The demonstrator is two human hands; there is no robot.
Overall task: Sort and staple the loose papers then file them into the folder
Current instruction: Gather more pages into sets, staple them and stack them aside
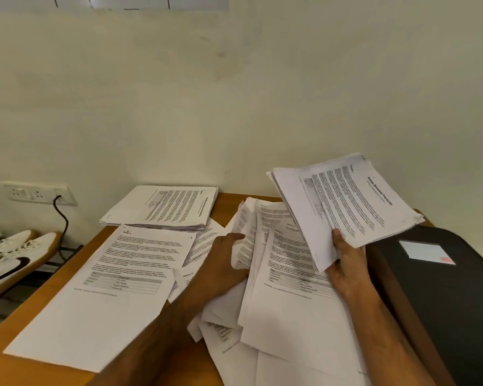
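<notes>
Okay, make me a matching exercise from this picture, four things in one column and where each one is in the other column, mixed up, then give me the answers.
Things:
1. sheaf of papers
2. neat stack of papers
3. black folder
4. white shoes

Places:
A. on a low rack left of the desk
B. at the back of the desk by the wall
C. gripped and raised by the right hand
D. at the desk's right edge

Pairs: 1-C, 2-B, 3-D, 4-A
</notes>
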